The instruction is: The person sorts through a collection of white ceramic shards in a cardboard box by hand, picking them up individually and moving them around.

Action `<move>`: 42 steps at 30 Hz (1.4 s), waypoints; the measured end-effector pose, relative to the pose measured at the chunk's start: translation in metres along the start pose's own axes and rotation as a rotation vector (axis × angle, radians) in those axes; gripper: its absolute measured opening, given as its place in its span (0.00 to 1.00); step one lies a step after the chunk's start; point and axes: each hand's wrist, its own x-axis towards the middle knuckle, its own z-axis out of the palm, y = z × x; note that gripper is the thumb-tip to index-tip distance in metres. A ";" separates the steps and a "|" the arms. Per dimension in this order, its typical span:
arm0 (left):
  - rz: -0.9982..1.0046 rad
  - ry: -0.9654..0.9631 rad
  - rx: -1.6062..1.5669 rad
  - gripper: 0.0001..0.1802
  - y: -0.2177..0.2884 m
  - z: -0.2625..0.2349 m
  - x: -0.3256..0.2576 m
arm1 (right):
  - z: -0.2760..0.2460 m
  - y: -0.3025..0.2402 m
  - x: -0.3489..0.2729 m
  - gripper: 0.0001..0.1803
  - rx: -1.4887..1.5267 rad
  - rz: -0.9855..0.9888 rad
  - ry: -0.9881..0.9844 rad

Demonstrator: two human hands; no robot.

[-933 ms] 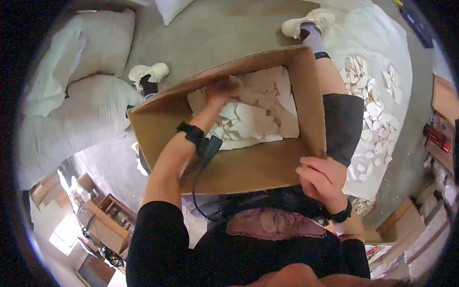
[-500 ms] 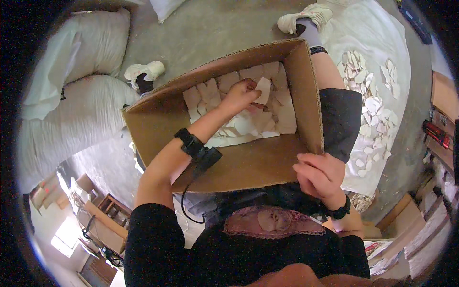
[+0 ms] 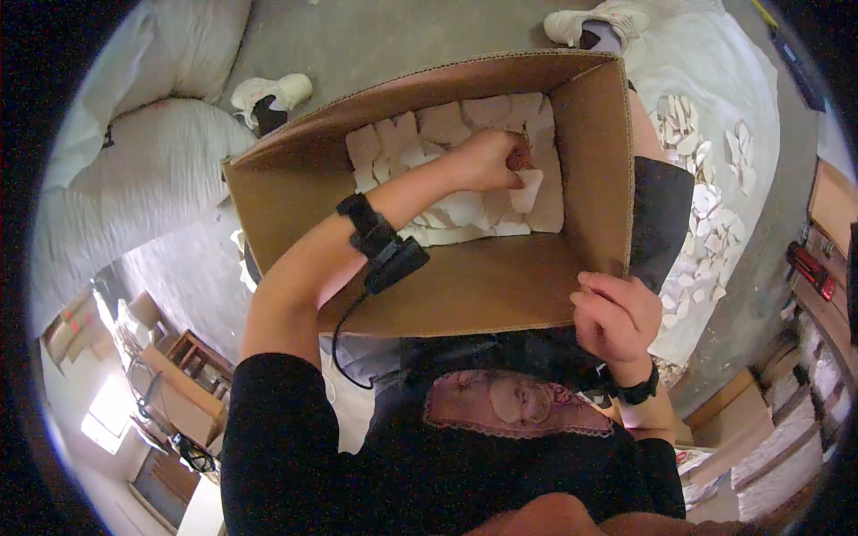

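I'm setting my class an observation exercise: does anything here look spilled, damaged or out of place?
The white pieces on the pale sheet, at right, lie loosely scattered, which looks untidy beside the neater layer in the cardboard box. Whether they were spilled or placed, I cannot tell.

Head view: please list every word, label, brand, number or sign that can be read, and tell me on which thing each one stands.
No text can be read.
Cardboard box: no writing seen on its inner walls.
White pieces inside it: no writing seen.
Pink patch on the shirt: no readable words.
Red object at the right: too small and blurred to tell.
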 end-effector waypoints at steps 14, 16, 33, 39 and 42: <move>0.238 -0.144 -0.111 0.21 -0.032 0.040 -0.001 | 0.000 0.000 0.005 0.14 0.051 -0.064 -0.003; 0.013 -0.176 -0.142 0.19 -0.023 0.062 0.021 | 0.000 0.002 -0.002 0.17 0.028 -0.017 -0.004; -0.441 0.244 -0.483 0.17 -0.048 0.119 0.055 | -0.008 0.003 0.000 0.16 0.041 0.026 -0.097; -0.162 0.440 -0.008 0.18 -0.069 0.107 0.069 | -0.006 0.004 -0.002 0.14 0.033 0.001 -0.049; -0.174 0.510 0.033 0.16 -0.070 0.098 0.077 | -0.005 0.004 -0.001 0.13 0.041 -0.019 -0.035</move>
